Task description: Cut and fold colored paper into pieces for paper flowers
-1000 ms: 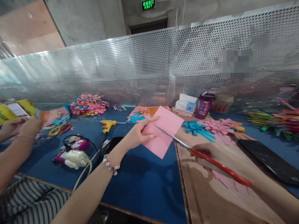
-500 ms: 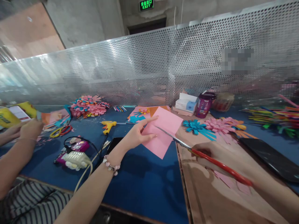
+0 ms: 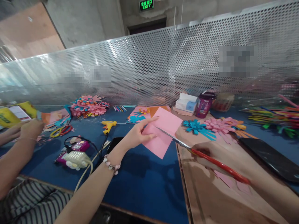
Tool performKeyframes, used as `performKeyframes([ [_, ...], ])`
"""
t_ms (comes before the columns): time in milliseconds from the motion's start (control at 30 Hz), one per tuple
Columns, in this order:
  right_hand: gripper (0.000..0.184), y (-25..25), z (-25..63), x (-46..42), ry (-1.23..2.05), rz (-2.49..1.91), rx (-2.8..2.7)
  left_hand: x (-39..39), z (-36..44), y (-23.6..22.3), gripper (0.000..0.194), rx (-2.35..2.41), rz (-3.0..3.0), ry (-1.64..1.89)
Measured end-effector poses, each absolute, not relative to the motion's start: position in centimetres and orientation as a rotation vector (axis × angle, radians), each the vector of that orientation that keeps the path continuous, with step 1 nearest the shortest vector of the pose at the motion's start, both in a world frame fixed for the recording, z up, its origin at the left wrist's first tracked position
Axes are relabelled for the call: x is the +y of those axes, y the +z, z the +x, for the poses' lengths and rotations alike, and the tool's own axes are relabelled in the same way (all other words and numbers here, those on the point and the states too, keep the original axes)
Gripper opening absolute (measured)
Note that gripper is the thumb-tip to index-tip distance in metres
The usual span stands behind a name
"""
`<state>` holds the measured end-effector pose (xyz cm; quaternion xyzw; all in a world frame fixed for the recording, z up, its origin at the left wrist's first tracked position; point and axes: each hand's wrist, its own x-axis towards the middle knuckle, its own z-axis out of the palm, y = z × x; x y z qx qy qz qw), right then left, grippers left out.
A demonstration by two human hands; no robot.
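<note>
A square sheet of pink paper is pinched by its left side between the thumb and fingers of my left hand, tilted above the blue table. My right hand grips a pair of scissors with red handles. Their metal blades point up and left, lying across the middle of the paper and looking nearly closed. Part of the handles is hidden behind my fingers. Beyond my right hand lie a blue paper flower and pink paper flowers.
A yellow glue gun, a power strip with cables and a heap of paper flowers are on the left. Another person's hands work at far left. At right lies a black phone; a purple cup stands behind.
Hardly anything differs. The scissors' handle end in my right hand has shifted slightly to the left; the paper and my left hand keep almost the same place.
</note>
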<state>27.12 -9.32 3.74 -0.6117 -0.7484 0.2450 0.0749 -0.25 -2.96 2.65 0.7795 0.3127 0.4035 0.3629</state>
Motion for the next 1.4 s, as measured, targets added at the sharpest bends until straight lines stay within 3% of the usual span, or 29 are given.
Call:
performKeyframes([
  [767, 0.023, 3.1, 27.0, -9.0, 0.797, -1.705, -2.259, -3.0, -0.4, 2.7, 0.063, 0.800, 1.949, 1.020],
  [1133, 0.015, 2.8, 27.5, -8.7, 0.706, -1.599, -2.365, -2.9, -0.4, 2.6, 0.063, 0.796, 1.947, 1.001],
  [1400, 0.024, 3.4, 27.3, -9.1, 0.751, -1.671, -2.257, -2.8, -0.5, 2.6, 0.063, 0.785, 1.922, 0.995],
])
